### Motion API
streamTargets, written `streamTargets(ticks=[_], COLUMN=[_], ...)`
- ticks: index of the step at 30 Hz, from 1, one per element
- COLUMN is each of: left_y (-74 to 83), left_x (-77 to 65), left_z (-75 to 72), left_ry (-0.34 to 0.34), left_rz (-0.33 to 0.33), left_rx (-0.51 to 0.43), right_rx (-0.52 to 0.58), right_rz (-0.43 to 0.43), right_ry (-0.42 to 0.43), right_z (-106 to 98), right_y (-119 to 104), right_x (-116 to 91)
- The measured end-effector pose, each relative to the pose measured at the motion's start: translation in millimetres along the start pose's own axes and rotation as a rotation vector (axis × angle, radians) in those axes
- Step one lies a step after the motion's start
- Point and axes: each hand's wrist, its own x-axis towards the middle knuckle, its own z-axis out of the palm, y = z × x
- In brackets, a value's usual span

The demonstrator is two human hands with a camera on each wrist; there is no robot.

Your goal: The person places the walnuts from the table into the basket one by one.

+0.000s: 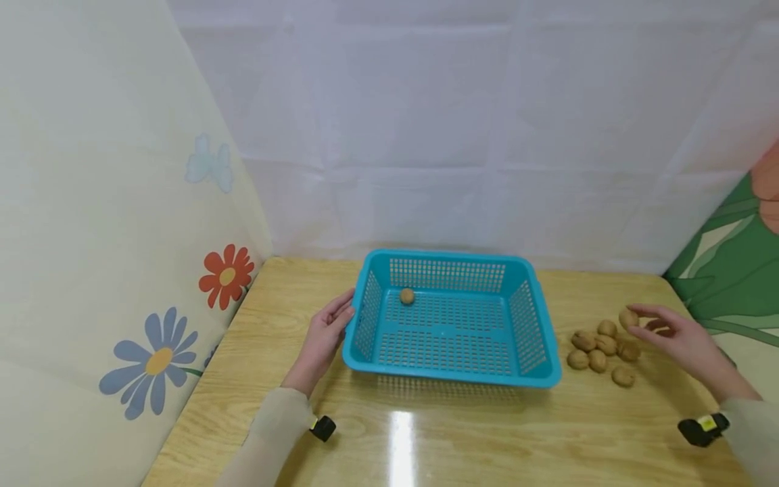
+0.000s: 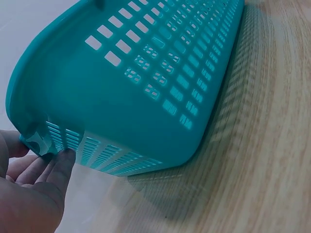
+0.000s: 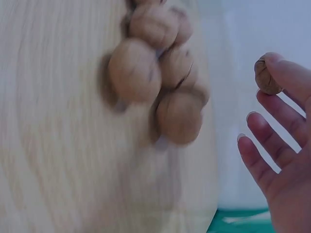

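Observation:
A walnut [image 3: 267,76] is pinched between the thumb and index finger of my right hand [image 1: 684,338], held up off the table; the other fingers are spread loosely. Beside and below that hand, several walnuts [image 1: 597,360] lie in a loose cluster on the table. At the left end of a blue perforated plastic basket [image 1: 452,380], my left hand [image 1: 324,336] holds its edge, with the thumb at the rim and the fingers [image 2: 60,167] under it against the outer wall. A single walnut [image 1: 407,295] sits inside the basket, toward its back left.
The wooden table [image 1: 341,439] has a glossy top. A white cloth [image 1: 438,135] hangs along its back edge. Flower-printed cloths stand at the left [image 1: 140,257] and right [image 1: 730,270] sides.

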Motion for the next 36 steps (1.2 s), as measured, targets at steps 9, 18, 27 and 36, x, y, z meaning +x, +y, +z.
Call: streamTargets(ticks=[9, 18, 27, 36], left_y=[-1.2, -3.5, -0.9, -0.7], left_x=[-0.6, -0.5, 0.9, -0.9], left_z=[-2.6, -2.6, 0.7, 0.5], left_ry=[0.011, 0.007, 0.018, -0.005], left_rz=[-0.006, -0.012, -0.009, 0.003], left_rx=[-0.009, -0.018, -0.026, -0.037], right_rx=[-0.022, -0.014, 0.046, 0.097], right_rz=[-0.039, -0.058, -0.183, -0.255], right_ry=[-0.040, -0.100, -0.145, -0.227], right_z=[6.5, 18.2, 45.9, 83.1], right_y=[-53.7, -104.6, -150.6, -198.6], right_x=[17.8, 48.4, 88.4, 129.2])
